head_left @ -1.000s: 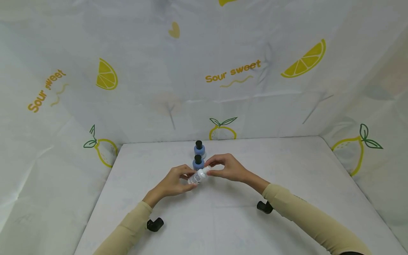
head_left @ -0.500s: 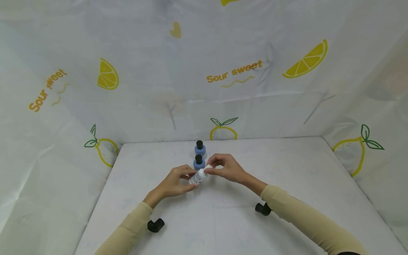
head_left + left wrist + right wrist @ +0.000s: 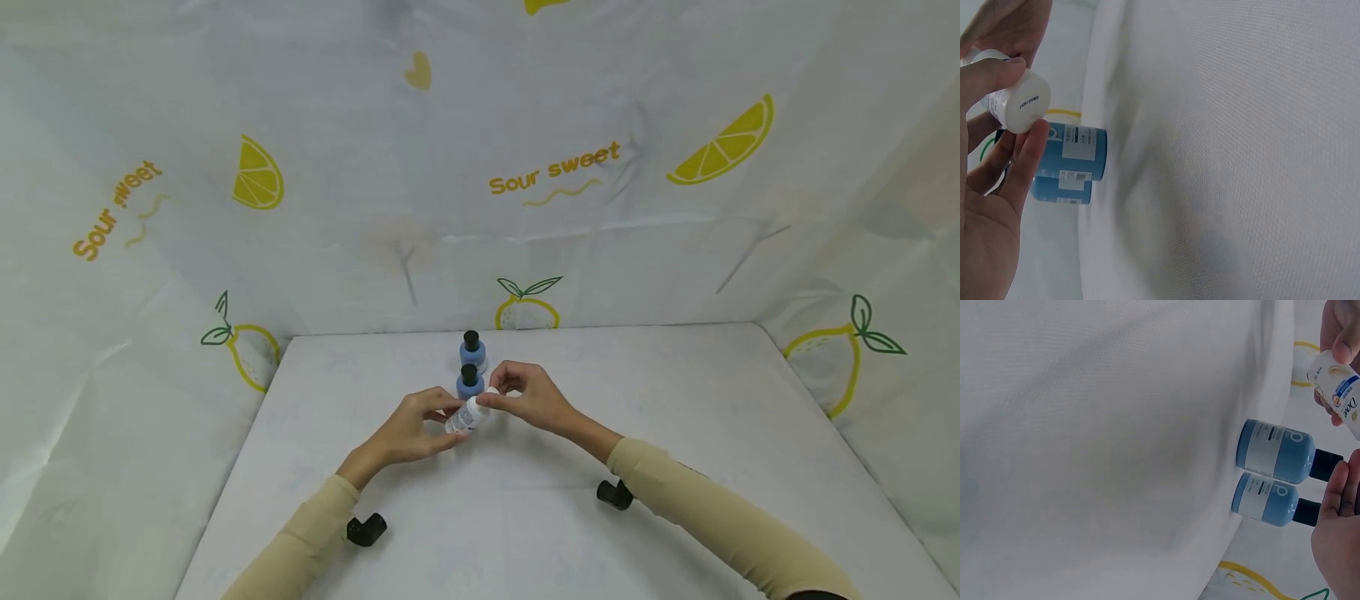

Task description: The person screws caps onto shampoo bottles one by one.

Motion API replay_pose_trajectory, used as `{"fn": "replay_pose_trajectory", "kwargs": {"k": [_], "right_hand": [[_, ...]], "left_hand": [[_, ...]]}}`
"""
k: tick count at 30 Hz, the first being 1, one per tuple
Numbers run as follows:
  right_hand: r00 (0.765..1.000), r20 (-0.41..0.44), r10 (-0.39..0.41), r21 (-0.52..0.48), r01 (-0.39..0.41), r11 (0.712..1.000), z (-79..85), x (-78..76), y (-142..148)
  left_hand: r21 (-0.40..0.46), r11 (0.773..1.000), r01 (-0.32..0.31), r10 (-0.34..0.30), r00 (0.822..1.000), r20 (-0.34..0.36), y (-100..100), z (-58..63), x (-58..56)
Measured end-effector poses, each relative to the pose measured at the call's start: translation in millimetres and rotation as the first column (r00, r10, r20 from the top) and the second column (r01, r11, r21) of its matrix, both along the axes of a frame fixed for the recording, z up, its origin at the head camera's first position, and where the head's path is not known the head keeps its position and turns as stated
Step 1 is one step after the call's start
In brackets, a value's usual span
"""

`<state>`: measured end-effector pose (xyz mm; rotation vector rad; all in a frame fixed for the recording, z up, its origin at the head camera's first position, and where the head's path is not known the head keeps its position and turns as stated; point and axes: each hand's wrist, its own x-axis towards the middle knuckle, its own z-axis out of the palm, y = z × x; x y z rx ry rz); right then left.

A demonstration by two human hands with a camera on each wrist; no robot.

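Note:
My left hand (image 3: 411, 429) holds a small white Dove bottle (image 3: 461, 418) tilted above the table, its neck end up toward the right. In the left wrist view the printed round base of that bottle (image 3: 1027, 103) faces the camera, with thumb and fingers around the body. My right hand (image 3: 531, 402) pinches the white cap (image 3: 492, 392), and its fingers hide most of it. Close behind the hands stands a blue bottle with a black cap (image 3: 469, 383); a second such blue bottle (image 3: 472, 354) is just beyond it. Both are upright.
Two black angled pieces lie on the white table (image 3: 510, 533): one (image 3: 367, 530) by the left sleeve, the other (image 3: 615, 495) by the right sleeve. A white curtain (image 3: 450, 192) with lemon prints hangs behind and at both sides.
My right thumb and fingers have shifted slightly over the cap, covering more of it, and the right forearm has drawn a little left. My left hand keeps the white bottle nearly in place.

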<state>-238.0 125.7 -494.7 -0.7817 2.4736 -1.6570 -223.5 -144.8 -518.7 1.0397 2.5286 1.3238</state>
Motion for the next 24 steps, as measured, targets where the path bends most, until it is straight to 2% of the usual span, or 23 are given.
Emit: {"fn": "replay_pose_trajectory", "kwargs": {"k": [7, 11, 14, 18, 21, 24], "right_hand": [[1.000, -0.008, 0.013, -0.008, -0.013, 1.000, 2.5, 1.5, 2], [0.997, 0.018, 0.078, -0.029, -0.077, 0.997, 4.3, 0.2, 7], [0.981, 0.064, 0.185, -0.090, -0.179, 0.980, 5.8, -2.1, 12], [0.941, 0.117, 0.319, -0.171, -0.297, 0.939, 5.6, -5.1, 19], [0.924, 0.129, 0.359, -0.206, -0.330, 0.921, 4.9, -6.7, 21], [0.922, 0.120, 0.368, -0.226, -0.336, 0.914, 4.6, -7.4, 22]], "left_hand": [[0.004, 1.000, -0.007, 0.007, 1.000, -0.001, 0, -1.0, 0.3], [0.010, 1.000, -0.008, 0.008, 1.000, -0.004, 0, -1.8, 0.5], [0.009, 1.000, -0.009, 0.009, 1.000, -0.001, -1, -2.5, 0.4], [0.009, 1.000, -0.012, 0.012, 1.000, 0.008, -1, -3.0, 0.5], [0.014, 1.000, -0.012, 0.011, 1.000, 0.013, -1, -2.7, 1.3], [0.014, 1.000, -0.009, 0.009, 1.000, 0.011, -1, -3.1, 1.9]]}}
